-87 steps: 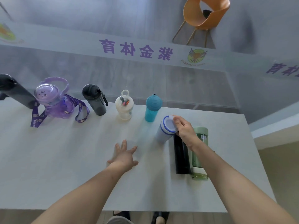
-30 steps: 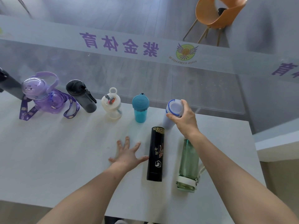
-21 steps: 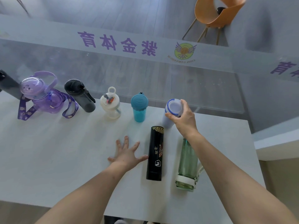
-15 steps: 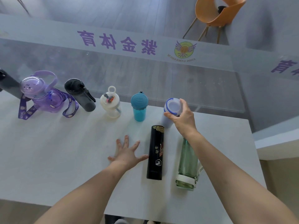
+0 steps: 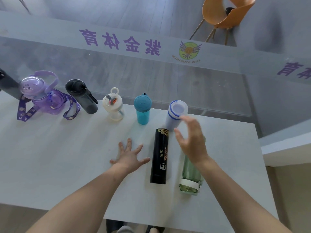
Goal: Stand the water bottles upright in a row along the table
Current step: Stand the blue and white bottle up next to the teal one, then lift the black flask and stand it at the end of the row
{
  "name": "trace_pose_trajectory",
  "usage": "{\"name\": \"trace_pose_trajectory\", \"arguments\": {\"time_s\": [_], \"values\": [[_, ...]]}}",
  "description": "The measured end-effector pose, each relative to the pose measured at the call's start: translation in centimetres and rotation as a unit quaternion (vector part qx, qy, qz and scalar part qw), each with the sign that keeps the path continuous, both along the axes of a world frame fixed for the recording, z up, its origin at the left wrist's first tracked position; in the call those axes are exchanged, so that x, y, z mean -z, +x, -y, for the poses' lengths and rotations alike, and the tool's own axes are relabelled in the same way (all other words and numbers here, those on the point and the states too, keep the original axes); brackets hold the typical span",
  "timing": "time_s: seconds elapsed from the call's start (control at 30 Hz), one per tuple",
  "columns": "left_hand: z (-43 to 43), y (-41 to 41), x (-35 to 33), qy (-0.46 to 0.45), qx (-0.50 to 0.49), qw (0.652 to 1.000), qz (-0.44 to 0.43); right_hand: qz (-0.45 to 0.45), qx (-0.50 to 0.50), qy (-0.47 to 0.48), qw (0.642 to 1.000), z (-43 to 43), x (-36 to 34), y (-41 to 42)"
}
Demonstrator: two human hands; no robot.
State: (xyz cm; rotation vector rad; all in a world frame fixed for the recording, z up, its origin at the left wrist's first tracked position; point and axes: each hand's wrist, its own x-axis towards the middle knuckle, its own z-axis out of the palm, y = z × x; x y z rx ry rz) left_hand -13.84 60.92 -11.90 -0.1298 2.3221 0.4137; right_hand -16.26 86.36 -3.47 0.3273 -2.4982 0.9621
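Note:
Along the table's far edge stand a purple strapped bottle (image 5: pixel 42 96), a dark grey bottle (image 5: pixel 82 96), a cream bottle (image 5: pixel 113 105), a teal bottle (image 5: pixel 142 109) and a white blue-ringed bottle (image 5: pixel 175 115). A black flask (image 5: pixel 159 155) and a green glass bottle (image 5: pixel 190 177) lie flat nearer me. My right hand (image 5: pixel 191 140) hovers open just in front of the white bottle, above the green one, touching neither. Resting flat on the table, left of the black flask, is my left hand (image 5: pixel 130 156) with fingers spread.
Another dark bottle (image 5: pixel 7 84) stands at the far left edge of view. The white table (image 5: pixel 50 157) ends at a glass railing behind the row; its right edge is near the green bottle. An orange chair (image 5: pixel 225 12) sits beyond the glass.
My right hand has let go of the white bottle, which stands upright in the row, and has drawn back toward me. My left hand has stayed flat.

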Motion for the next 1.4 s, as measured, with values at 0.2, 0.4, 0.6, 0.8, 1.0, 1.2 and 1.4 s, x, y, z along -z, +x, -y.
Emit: {"name": "trace_pose_trajectory", "arguments": {"time_s": [0.2,0.4,0.6,0.8,1.0,1.2,1.4], "values": [[1.2,0.4,0.1,-0.037,0.055,0.998,-0.006,0.129,-0.287,0.382,0.869,1.1,4.2,2.6],[2.9,2.7,-0.2,-0.061,0.093,0.994,0.001,0.2,-0.318,0.518,0.768,3.5,4.8,2.3],[4.6,4.2,0.3,-0.022,0.102,0.994,-0.021,0.202,-0.267,0.455,0.825,4.1,5.3,3.8],[2.8,4.4,-1.9,0.02,0.117,0.991,-0.063,0.234,-0.126,0.14,0.954,2.2,1.7,7.6],[-1.8,4.2,-3.8,0.02,0.129,0.985,-0.11,0.214,-0.025,-0.076,0.974,-1.1,-3.5,9.9],[-6.6,3.7,-3.9,0.017,0.139,0.983,-0.123,0.214,0.064,-0.285,0.932,-5.3,-5.0,6.8],[-10.2,3.0,-2.8,0.004,0.079,0.995,-0.061,0.183,0.09,-0.364,0.909,-8.0,-5.7,1.3]]}}
